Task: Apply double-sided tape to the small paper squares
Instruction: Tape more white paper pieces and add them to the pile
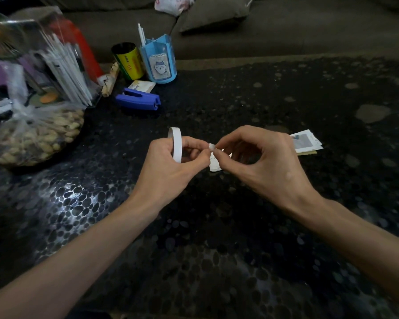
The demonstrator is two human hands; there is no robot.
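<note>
A thin white roll of double-sided tape [177,143] is looped over the fingers of my left hand [171,166], which grips it above the dark table. My right hand [260,157] pinches the loose white tape end [212,146] between thumb and forefinger, right beside my left thumb. Under the two hands a small white paper square [214,165] shows, partly hidden; whether it is held or lies on the table I cannot tell. A small stack of paper pieces [305,143] lies on the table just right of my right hand.
The black pebble-patterned table [217,249] fills the view. A blue stapler [137,99], a yellow can [128,62] and a blue pen holder [160,61] stand at the back. A bag of peanuts [37,137] and a clear holder of sticks [55,63] sit at the left.
</note>
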